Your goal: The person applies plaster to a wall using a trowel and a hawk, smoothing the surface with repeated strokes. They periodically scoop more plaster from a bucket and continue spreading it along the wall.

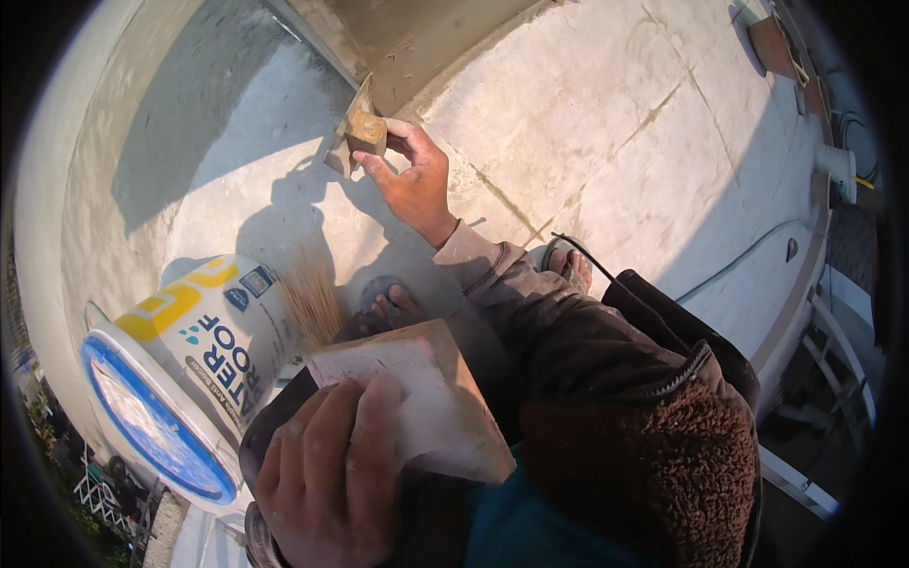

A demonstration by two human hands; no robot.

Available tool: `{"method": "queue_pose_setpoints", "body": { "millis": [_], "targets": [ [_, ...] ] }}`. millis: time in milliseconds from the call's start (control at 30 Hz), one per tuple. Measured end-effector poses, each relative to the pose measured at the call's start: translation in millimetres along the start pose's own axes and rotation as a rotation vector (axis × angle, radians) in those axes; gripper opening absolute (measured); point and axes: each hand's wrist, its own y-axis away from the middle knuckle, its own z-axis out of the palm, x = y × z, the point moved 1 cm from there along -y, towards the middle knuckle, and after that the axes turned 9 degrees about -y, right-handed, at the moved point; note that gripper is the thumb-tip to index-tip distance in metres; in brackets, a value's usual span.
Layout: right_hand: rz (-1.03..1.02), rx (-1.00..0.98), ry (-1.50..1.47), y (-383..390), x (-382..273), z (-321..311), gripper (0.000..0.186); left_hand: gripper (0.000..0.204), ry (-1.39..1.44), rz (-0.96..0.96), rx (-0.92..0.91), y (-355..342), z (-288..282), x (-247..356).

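In my right hand (415,186), thumb and fingers pinch the blocky tan grip of a small flat trowel (365,133). Its thin plate stands edge-on close to the pale wall at the inside corner; whether it touches cannot be told. My left hand (327,459), low in the picture and close to the camera, curls its fingers over a thick rectangular slab (445,393). Whitish, pink-tinged dust covers the slab's upper face, and its sides are tan. The left thumb is hidden.
A white bucket (204,331) with a blue-rimmed lid stands at left, beside straw broom bristles (311,295). Sandalled feet (568,265) rest on the pale floor (568,123). A darker grey patch (189,114) marks the wall. A brown container (772,47) sits far right, near a thin hose (720,275).
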Motion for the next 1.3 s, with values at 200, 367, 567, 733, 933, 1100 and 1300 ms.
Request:
{"method": "queue_pose_setpoints", "body": {
  "millis": [200,367,567,733,933,1100,1300],
  "targets": [
    [0.475,0.354,-0.383,-29,18,-61,0.033,0.031,0.001,0.027,0.016,-3,-2,0],
    [0.601,0.324,-0.649,-73,62,-97,0.026,0.028,-0.066,0.016,-0.023,4,5,1],
    [0.674,0.32,-0.564,-85,81,-93,0.025,0.029,-0.02,-0.001,-0.009,8,4,-1],
    [0.629,0.278,-0.641,-80,54,-77,0.03,0.033,0.003,-0.019,0.109,8,0,-3],
    [0.549,0.302,-0.633,-92,-15,-49,0.023,0.034,0.135,-0.01,0.052,15,8,-1],
    [0.521,0.275,-0.604,-99,-50,-36,0.034,0.029,-0.101,0.059,0.391,23,44,-13],
    [0.419,0.171,-0.648,-107,-100,-23,0.033,0.029,-0.102,0.084,0.346,20,43,-14]
  ]
}}
